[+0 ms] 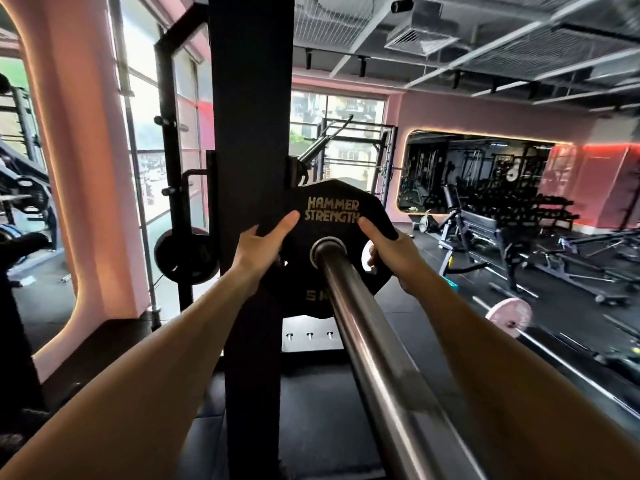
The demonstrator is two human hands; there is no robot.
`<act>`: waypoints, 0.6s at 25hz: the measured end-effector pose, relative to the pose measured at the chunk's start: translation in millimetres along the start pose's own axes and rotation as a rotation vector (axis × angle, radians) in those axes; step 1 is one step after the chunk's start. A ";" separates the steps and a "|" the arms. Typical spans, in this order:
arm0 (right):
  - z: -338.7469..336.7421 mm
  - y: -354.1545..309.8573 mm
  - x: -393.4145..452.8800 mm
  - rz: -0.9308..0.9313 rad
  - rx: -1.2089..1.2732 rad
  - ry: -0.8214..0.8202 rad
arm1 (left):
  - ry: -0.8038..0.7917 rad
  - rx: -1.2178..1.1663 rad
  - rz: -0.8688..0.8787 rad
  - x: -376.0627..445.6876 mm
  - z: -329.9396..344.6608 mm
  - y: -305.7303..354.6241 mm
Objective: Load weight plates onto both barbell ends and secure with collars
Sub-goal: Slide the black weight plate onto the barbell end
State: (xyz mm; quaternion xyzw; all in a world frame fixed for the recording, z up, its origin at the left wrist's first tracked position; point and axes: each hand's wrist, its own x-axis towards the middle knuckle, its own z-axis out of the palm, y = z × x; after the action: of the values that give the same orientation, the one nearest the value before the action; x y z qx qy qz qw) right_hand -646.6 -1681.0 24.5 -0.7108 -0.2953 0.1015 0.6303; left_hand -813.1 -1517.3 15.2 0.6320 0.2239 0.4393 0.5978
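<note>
dark gym floor (433, 317), pink plate (509, 315), benches (485, 233)

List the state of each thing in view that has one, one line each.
black plate: threaded on the sleeve, upright, held at both edges.
barbell sleeve: through the plate's hole, no collar visible on it.
left hand: grips the plate's left edge, thumb on its face.
right hand: grips the plate's right edge, fingers curled through its opening.
rack upright: standing just behind the plate.
pink plate: mounted on another bar on the floor.
</note>
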 end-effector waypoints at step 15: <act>-50.2 -101.4 -127.7 -0.143 -0.348 -0.060 | 0.052 0.596 0.150 -95.2 -65.2 78.8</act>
State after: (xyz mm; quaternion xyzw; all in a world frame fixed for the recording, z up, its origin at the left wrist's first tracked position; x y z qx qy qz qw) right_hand -753.0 -1789.7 101.6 -0.7830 -0.3768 0.0250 0.4943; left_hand -934.8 -1572.3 56.3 0.7830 0.3107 0.4132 0.3460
